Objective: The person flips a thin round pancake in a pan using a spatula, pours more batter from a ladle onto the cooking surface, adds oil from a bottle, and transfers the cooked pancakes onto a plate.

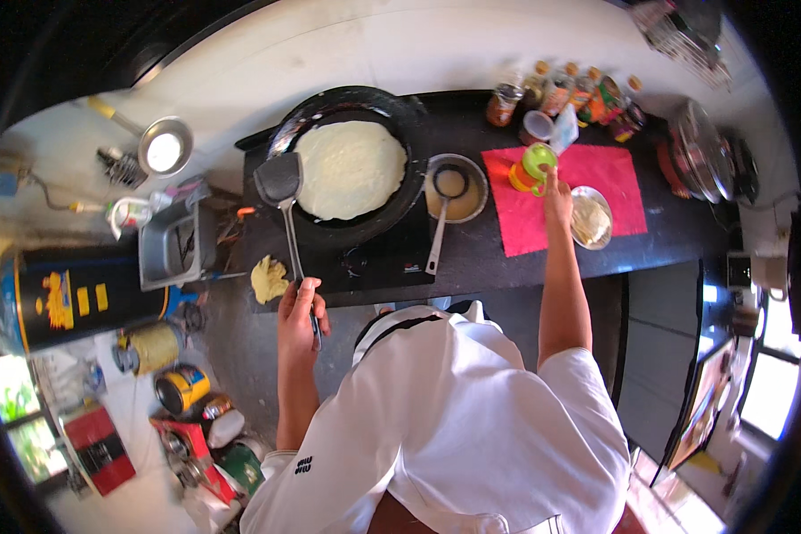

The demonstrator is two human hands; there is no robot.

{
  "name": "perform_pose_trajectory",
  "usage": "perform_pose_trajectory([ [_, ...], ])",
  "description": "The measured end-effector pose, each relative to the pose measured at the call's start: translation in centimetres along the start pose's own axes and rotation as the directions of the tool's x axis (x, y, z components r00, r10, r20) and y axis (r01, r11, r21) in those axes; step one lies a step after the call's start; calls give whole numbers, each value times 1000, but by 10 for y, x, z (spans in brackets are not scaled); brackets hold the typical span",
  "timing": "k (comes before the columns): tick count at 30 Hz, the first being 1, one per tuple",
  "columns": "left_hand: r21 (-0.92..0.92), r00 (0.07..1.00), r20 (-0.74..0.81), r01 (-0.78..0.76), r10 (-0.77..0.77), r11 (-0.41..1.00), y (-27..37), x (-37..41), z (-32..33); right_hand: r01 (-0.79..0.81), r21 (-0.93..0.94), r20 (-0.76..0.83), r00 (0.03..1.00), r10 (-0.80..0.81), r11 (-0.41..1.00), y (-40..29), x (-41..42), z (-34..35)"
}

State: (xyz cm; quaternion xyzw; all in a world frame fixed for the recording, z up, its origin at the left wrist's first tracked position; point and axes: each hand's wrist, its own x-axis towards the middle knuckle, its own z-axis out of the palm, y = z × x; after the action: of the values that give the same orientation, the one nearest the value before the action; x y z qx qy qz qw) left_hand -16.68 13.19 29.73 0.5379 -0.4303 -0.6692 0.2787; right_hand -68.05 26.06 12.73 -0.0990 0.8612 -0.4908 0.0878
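Note:
My left hand (300,314) grips the handle of a wok turner (279,180) with a dark, broad blade. Its blade overlaps the left side of a large black pan (354,230). A thin, pale round of batter or flatbread (350,170) covers much of the pan's inside. Out to the right, my right hand (558,200) has its fingers at the handle of a green-lidded jug (539,157) with orange-yellow contents. The jug appears upright on a red cloth (514,233). Close beside that hand is a bowl (591,217) holding a pale, doughy mass.
A pot (484,193) of pale liquid holds a ladle (439,233) beside the cooktop (374,263). A crumpled yellow cloth (268,279) lies at the counter's front left. Condiment bottles (504,103) line the back, with a lidded cooker (697,157) at far right.

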Motion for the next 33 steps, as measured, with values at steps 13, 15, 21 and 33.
perform_pose_trajectory([
  [13,-10,994,-110,-5,4,1000,-1,-17,-8,-29,433,72,997,-2,901,29,0,29],
  [15,31,993,-115,-5,8,1000,0,-14,-9,-11,521,93,995,-44,854,25,-3,28],
  [21,37,997,-66,-34,37,999,4,-3,-18,-96,532,249,967,-47,841,-7,-19,0],
  [33,42,996,41,-81,79,996,-2,24,-59,277,182,490,806,-331,943,-227,-89,-19],
])
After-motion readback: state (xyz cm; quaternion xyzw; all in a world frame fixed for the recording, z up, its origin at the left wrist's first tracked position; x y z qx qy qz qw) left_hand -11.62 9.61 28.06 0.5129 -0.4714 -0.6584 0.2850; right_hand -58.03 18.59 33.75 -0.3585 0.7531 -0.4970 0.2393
